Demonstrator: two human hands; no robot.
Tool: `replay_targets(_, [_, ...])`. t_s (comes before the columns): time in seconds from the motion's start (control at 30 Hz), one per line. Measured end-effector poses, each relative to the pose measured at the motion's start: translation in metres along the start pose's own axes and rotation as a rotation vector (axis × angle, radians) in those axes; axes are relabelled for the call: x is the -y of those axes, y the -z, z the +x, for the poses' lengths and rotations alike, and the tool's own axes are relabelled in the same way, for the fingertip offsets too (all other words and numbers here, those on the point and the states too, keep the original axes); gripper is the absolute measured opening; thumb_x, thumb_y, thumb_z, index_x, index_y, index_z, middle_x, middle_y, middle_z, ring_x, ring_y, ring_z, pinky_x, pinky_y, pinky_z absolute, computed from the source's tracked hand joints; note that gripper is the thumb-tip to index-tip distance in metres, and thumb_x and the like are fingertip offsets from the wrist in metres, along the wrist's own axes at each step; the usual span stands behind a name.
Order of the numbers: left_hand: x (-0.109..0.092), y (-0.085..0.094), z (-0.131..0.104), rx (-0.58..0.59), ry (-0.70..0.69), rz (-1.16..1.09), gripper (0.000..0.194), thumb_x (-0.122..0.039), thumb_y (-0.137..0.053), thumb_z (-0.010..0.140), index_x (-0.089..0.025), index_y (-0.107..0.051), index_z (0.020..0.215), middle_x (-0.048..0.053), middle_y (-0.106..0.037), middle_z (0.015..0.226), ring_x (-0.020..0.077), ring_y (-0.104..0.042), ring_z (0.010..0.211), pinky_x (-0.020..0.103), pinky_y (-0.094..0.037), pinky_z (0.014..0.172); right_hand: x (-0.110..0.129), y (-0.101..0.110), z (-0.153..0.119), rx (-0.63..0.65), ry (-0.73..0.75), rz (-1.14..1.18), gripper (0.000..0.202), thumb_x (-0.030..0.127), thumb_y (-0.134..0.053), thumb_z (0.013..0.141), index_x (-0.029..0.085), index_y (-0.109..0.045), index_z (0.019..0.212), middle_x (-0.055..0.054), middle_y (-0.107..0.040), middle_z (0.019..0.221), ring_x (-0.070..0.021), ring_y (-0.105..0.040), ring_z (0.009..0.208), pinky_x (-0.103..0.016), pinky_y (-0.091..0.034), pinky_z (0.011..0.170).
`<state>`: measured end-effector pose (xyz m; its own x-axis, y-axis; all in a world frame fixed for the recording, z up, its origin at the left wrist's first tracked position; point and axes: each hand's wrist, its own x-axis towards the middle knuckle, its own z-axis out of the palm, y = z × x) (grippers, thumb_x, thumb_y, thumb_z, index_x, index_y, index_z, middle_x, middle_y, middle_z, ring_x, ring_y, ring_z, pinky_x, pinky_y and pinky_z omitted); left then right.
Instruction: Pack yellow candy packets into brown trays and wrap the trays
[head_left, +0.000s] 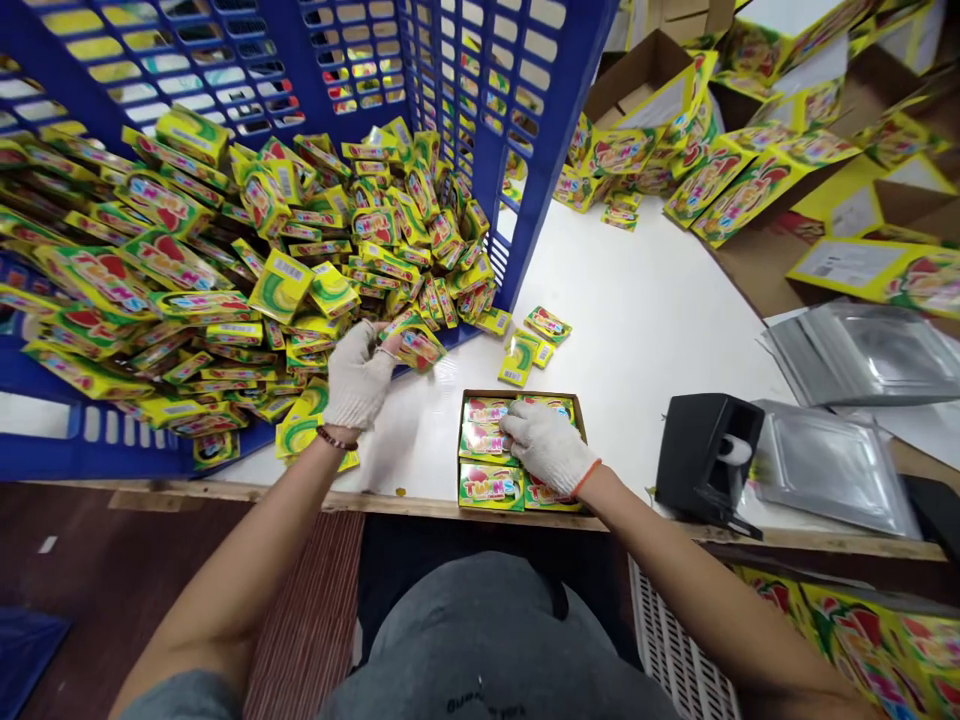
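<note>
Wearing a white knit glove, my left hand [360, 375] grips a small yellow-green candy box [417, 346] at the front edge of a blue crate. My right hand [551, 447], gloved too, reaches into an open display carton [463, 425] at the table's front edge. Its fingers are bent down onto the candy boxes inside; whether they grip one is hidden. Candy boxes with pink lettering [491, 484] lie face up in the carton. A few loose candy boxes [519, 358] rest on the white table just behind it.
The large blue plastic crate [536, 190], heaped with candy boxes [172, 260], fills the left. A black tape dispenser [701, 455] stands right of the carton, beside clear plastic trays [832, 465]. Printed display cartons [750, 185] pile up at the back right.
</note>
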<state>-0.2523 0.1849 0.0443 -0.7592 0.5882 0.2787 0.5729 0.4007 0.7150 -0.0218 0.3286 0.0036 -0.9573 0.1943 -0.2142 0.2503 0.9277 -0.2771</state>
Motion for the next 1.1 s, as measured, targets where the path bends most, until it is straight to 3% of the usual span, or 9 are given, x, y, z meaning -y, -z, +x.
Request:
replay_targets(0.17, [-0.02,-0.022,-0.03,0.147,0.321,-0.612,0.047,-0.052,-0.076,0.072,-0.015,-0.064,0.1,0.001,-0.065,0.083,0.0128,-0.06,0.07,0.028,-0.054,0.064,0.018,-0.007,0.011,-0.089,0.099,0.056,0.033,0.028,-0.064,0.088,0.014,-0.065,0.118,-0.015,-0.065,0.116,-0.0269,-0.057,0.106,-0.039,-0.043,0.092])
replay_targets(0.33, [-0.021,-0.036,-0.041,0.215,0.426,-0.754,0.052,-0.044,-0.075,0.071,-0.014,-0.061,0.112,0.003,-0.067,0.091,0.0138,-0.063,0.075,0.031,-0.058,0.068,0.011,-0.016,0.01,-0.031,0.203,0.164,0.033,0.019,-0.061,0.088,0.014,-0.064,0.12,-0.014,-0.067,0.116,-0.0254,-0.058,0.109,-0.04,-0.044,0.095])
replay_targets(0.4, [-0.022,-0.033,-0.042,0.208,0.329,-0.635,0.047,-0.043,-0.069,0.078,-0.015,-0.062,0.116,0.006,-0.068,0.098,0.0168,-0.065,0.081,0.035,-0.058,0.074,0.004,-0.016,0.005,-0.113,0.141,0.311,0.029,0.018,-0.056,0.09,0.014,-0.064,0.118,-0.013,-0.068,0.111,-0.0235,-0.06,0.104,-0.039,-0.046,0.093])
replay_targets(0.5, [-0.03,-0.03,-0.043,0.177,-0.063,-0.296,0.033,-0.032,-0.056,0.089,-0.019,-0.066,0.118,0.008,-0.068,0.109,0.0219,-0.064,0.1,0.04,-0.054,0.09,-0.005,-0.008,0.0,-0.404,-0.07,0.574,0.034,0.021,-0.051,0.092,0.014,-0.058,0.124,-0.012,-0.066,0.11,-0.0212,-0.062,0.095,-0.038,-0.051,0.089])
replay_targets(0.63, [-0.051,-0.04,-0.043,0.374,-0.498,0.003,0.042,-0.016,-0.05,0.088,-0.021,-0.061,0.128,0.01,-0.067,0.116,0.0241,-0.061,0.112,0.041,-0.049,0.098,-0.012,0.005,0.001,-0.565,-0.061,0.649,0.063,0.027,-0.058,0.088,0.021,-0.039,0.148,-0.013,-0.058,0.134,-0.0241,-0.061,0.112,-0.042,-0.05,0.099])
replay_targets(0.77, [-0.054,-0.062,-0.045,0.365,-0.406,0.042,0.044,-0.02,-0.052,0.09,-0.018,-0.052,0.133,0.011,-0.066,0.116,0.0243,-0.06,0.11,0.04,-0.05,0.095,-0.011,-0.008,0.005,-0.595,-0.106,0.661,0.057,0.025,-0.047,0.094,0.024,-0.042,0.15,-0.009,-0.059,0.138,-0.0225,-0.051,0.132,-0.042,-0.041,0.113])
replay_targets(0.83, [-0.046,-0.069,-0.049,0.38,-0.381,0.097,0.034,-0.025,-0.054,0.091,-0.017,-0.057,0.124,0.011,-0.065,0.111,0.0253,-0.06,0.106,0.041,-0.05,0.093,-0.008,-0.021,0.005,-0.596,-0.185,0.678,0.052,0.025,-0.046,0.095,0.022,-0.045,0.147,-0.009,-0.061,0.135,-0.0219,-0.054,0.128,-0.041,-0.043,0.112])
replay_targets(0.97, [-0.028,-0.077,-0.062,0.547,-0.541,0.283,0.027,-0.027,-0.055,0.091,-0.015,-0.061,0.114,0.013,-0.065,0.107,0.0285,-0.059,0.102,0.045,-0.051,0.09,0.0,-0.037,0.006,-0.521,-0.192,0.489,0.041,0.022,-0.049,0.092,0.015,-0.058,0.132,-0.014,-0.065,0.119,-0.0256,-0.06,0.113,-0.042,-0.047,0.103])
replay_targets(1.1, [-0.018,-0.081,-0.072,0.485,-0.535,0.394,0.032,-0.019,-0.05,0.091,-0.014,-0.058,0.122,0.014,-0.064,0.115,0.0284,-0.057,0.107,0.044,-0.051,0.095,0.001,-0.034,0.008,-0.446,-0.217,0.222,0.038,0.023,-0.053,0.092,0.015,-0.063,0.127,-0.016,-0.063,0.111,-0.0273,-0.06,0.101,-0.04,-0.05,0.09])
